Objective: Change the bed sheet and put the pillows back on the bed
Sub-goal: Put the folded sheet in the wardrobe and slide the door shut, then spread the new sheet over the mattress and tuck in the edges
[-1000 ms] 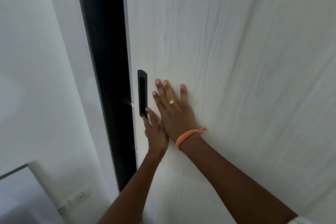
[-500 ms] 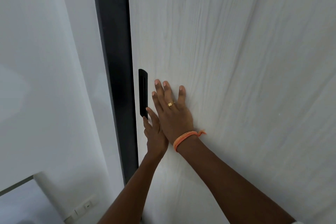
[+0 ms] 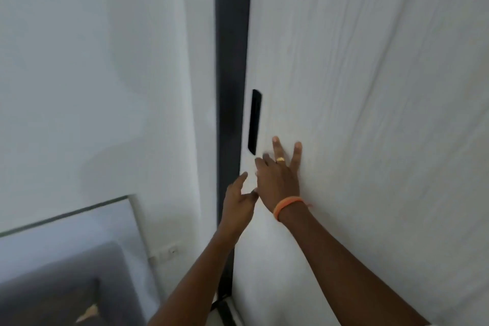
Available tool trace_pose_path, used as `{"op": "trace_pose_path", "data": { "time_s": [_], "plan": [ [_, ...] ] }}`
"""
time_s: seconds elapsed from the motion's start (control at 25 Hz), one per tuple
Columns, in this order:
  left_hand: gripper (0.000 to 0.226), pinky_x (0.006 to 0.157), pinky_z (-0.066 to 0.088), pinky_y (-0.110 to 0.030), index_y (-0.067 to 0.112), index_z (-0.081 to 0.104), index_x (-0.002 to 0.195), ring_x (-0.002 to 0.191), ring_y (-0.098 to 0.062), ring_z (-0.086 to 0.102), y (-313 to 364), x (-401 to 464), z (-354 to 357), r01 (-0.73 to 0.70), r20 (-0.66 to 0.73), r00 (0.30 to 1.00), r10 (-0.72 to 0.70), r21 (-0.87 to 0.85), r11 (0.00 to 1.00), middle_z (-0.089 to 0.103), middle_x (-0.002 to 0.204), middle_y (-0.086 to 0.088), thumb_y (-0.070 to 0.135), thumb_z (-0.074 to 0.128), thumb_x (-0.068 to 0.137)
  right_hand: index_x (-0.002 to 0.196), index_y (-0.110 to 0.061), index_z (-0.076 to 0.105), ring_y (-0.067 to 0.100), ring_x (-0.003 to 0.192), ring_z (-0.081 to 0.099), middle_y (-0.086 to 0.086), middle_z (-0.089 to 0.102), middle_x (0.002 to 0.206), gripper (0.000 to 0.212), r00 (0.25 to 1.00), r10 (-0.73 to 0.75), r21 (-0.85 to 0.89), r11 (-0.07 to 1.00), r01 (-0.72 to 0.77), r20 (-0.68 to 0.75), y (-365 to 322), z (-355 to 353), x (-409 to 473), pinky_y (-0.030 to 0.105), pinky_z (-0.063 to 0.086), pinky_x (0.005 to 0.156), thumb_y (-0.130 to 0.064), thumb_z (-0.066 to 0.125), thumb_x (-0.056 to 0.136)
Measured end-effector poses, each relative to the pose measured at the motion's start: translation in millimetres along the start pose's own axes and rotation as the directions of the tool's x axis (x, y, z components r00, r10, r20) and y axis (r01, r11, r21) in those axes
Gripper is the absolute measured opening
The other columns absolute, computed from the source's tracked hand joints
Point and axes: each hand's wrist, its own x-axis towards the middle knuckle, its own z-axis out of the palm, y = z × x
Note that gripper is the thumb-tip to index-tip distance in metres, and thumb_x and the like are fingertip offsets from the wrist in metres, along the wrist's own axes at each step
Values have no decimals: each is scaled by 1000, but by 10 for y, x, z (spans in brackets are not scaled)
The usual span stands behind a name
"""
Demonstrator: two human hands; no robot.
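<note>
The right hand lies flat on the pale door, fingers straight and spread, pointing up, just right of the black handle. It wears 1 gold ring and 1 orange band at the wrist. The left hand is below and left of it, fingers loosely extended and holding nothing, near the door's edge; the blur hides whether it touches the door. Both forearms reach up from the lower edge. 1 dark strip runs between door and white wall. At lower left, 1 grey headboard shows; no sheet or pillows are in view.
</note>
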Motion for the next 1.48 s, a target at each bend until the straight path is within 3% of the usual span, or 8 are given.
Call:
{"op": "trace_pose_path", "data": {
  "time_s": [0.08,0.2,0.36,0.56,0.72,0.92,1.24,1.48],
  "plan": [
    [41,98,53,-41,30,47,139,124,-19,56,-271,-462,-245,97,-156,982,-104,-53,994,48,145,2,24,57,100,127,-25,58,31,147,23,0,63,130,32,986,52,314,944,-100,156,-318,145,-310,70,-30,98,-35,53,97],
    [23,77,57,-30,22,59,119,94,-14,65,-527,-1321,-714,179,-448,861,-242,-178,968,62,121,-3,14,56,98,115,-27,62,25,129,49,-3,69,111,22,947,7,677,697,-234,320,-809,238,-773,69,1,113,-32,53,96],
    [17,73,52,-37,12,62,111,80,-18,60,-632,-2825,-1166,189,-743,534,-403,-360,914,66,100,-9,9,58,95,104,-25,66,25,109,60,-5,69,107,17,895,-247,855,468,-225,371,-1513,15,-1667,48,37,104,-27,58,89],
    [20,75,55,-32,14,60,117,94,-21,64,-655,-4647,-1370,154,-859,167,-484,-462,873,64,108,-5,14,58,97,102,-22,69,21,102,63,-4,71,102,17,756,-557,932,303,-199,343,-2266,-719,-3111,40,47,96,-24,62,87],
    [21,71,53,-31,10,60,117,90,-22,63,-586,-6097,-1447,25,-870,-65,-489,-491,871,64,106,-8,12,58,96,102,-18,68,21,98,63,-2,71,100,17,607,-754,967,225,-121,251,-2578,-1439,-4342,45,47,97,-19,60,87],
    [17,68,52,-31,12,61,111,83,-19,63,-501,-7842,-1282,-84,-851,-209,-481,-475,876,65,102,-7,11,59,94,98,-15,70,26,100,63,3,71,101,17,500,-845,981,184,-62,190,-2820,-2122,-5939,46,48,96,-17,60,84],
    [17,71,53,-32,15,60,113,90,-22,64,-533,-10713,-728,-210,-694,-504,-514,-479,852,65,105,-6,16,59,97,94,-5,69,21,85,63,5,71,89,12,128,-991,998,42,-48,48,-2910,-3225,-8972,26,46,75,-11,65,85],
    [16,66,52,-30,13,62,111,82,-19,64,-318,-12095,108,-311,-426,-761,-490,-423,851,66,101,-5,17,60,96,90,-6,66,20,78,63,9,73,84,5,-185,-981,995,67,-68,54,-2609,-3664,-10641,24,45,72,-9,62,88]
  ]
}}
